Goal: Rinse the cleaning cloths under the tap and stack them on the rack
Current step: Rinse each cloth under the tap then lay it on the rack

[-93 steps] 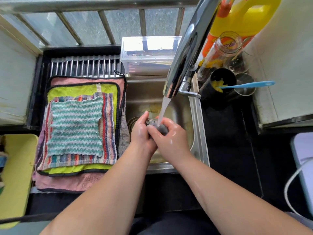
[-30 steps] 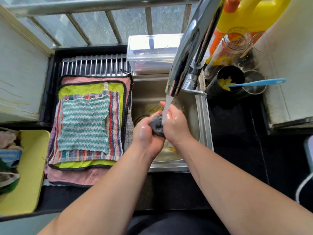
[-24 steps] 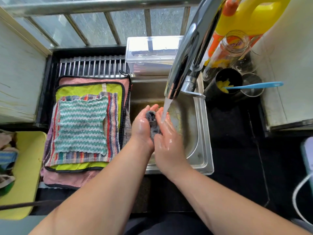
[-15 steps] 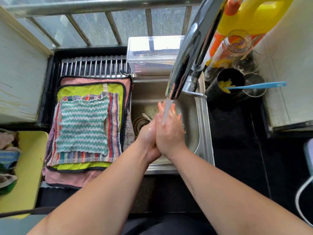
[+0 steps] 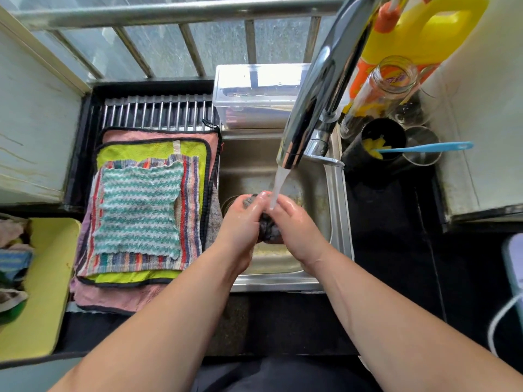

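Grey cloth [image 5: 268, 232] under the tap [image 5: 319, 89]
Left grip [image 5: 240, 219] and right grip [image 5: 294, 222] squeeze it; rack [image 5: 158, 111] at nine o'clock, nearer the left.

Mid-frame, left hand [image 5: 240, 222] and right hand [image 5: 294, 224] squeeze a grey cloth [image 5: 267, 229] under the tap [image 5: 314, 89]; stacked cloths [image 5: 141, 207] lie left.

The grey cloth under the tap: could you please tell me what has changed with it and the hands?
Half a second ago the palms were pressed flat together, hiding it. Now the left hand and right hand curl round the bunched grey cloth, visible between them. The tap runs on; the stack on the rack is unchanged.
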